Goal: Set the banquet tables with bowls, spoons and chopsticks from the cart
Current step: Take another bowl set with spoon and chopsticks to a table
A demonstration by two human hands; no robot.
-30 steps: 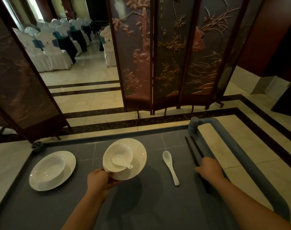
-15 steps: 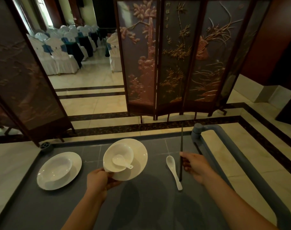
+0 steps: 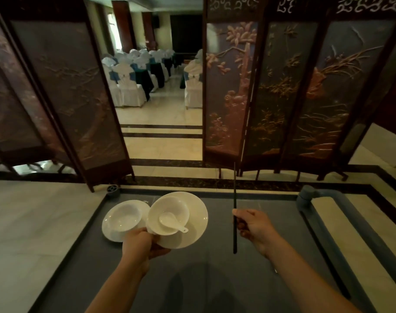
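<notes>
My left hand [image 3: 140, 243] grips the near rim of a white plate [image 3: 196, 224], held above the grey cart top [image 3: 192, 285]. On that plate sits a white bowl [image 3: 179, 207] with a white spoon [image 3: 170, 220] inside it. My right hand [image 3: 255, 227] is closed around a pair of dark chopsticks [image 3: 234, 190], which point up and away from me. A second white plate [image 3: 109, 231] with a bowl [image 3: 124, 216] lies on the cart to the left, partly hidden behind the held plate.
The cart's grey handle bar [image 3: 314, 195] runs along the right side. Carved folding screens [image 3: 271, 91] stand ahead on both sides, with a gap between them [image 3: 163, 136] to a hall of white-covered chairs [image 3: 127, 84] and dark tables.
My right hand picked the chopsticks up off the cart and raised them upright. My view lifted toward the hall. The loose spoon on the cart is no longer seen.
</notes>
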